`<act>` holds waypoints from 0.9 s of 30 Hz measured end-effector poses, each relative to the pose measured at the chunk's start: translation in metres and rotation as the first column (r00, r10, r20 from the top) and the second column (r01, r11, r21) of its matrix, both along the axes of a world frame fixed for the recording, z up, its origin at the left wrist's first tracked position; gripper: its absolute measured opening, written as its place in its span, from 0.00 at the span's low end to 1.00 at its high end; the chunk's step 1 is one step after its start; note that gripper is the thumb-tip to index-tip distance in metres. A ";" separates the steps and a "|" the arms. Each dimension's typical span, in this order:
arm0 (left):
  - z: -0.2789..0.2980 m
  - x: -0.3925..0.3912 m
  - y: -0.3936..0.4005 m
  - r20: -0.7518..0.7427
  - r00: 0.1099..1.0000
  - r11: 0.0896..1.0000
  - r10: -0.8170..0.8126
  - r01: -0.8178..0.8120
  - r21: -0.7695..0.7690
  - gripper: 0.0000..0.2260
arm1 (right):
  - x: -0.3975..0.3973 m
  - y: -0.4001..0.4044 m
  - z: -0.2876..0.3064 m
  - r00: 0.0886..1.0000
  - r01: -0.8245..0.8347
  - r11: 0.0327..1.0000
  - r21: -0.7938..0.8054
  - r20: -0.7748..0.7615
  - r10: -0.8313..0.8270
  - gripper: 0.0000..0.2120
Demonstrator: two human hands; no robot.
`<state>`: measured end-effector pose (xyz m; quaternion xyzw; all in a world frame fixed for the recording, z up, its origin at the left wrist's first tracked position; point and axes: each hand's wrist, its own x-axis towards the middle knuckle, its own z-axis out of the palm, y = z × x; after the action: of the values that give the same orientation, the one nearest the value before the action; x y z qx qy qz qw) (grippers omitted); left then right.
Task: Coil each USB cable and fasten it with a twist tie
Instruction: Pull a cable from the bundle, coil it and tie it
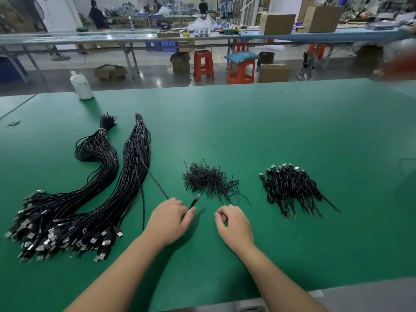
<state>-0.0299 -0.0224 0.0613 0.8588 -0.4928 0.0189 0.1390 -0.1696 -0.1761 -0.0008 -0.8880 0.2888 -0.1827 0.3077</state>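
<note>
On the table, uncoiled cable bundles lie left, twist ties centre, coiled cables right.

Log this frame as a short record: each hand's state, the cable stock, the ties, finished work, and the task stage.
left hand: pinches one USB cable near its plug end
right hand: fingers curled, holds nothing visible
uncoiled cables: two long bundles, left of the hands, tied at the far ends
twist ties: loose pile just beyond the hands
coiled cables: pile on the right
surface: green table
stage: one cable drawn out, coiling not yet begun
</note>
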 end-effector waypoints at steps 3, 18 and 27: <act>-0.001 -0.025 -0.015 -0.598 0.799 0.987 0.063 -0.138 -0.080 0.23 | -0.001 -0.001 0.001 1.000 -0.022 1.000 0.015 0.021 0.021 0.09; -0.014 -0.041 -0.037 -0.749 0.663 0.891 -0.020 -0.328 -0.315 0.13 | -0.007 0.001 0.016 0.977 -0.169 0.970 0.177 0.163 0.140 0.14; 0.022 -0.037 -0.032 -0.884 0.442 0.940 -0.149 -0.214 -0.266 0.18 | -0.006 0.022 0.062 0.951 -0.297 0.846 0.443 0.215 0.222 0.15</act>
<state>-0.0671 -0.0544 0.0838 0.7098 -0.3166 -0.3499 0.5230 -0.1755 -0.1543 0.0616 -0.8006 0.1766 -0.1323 0.5571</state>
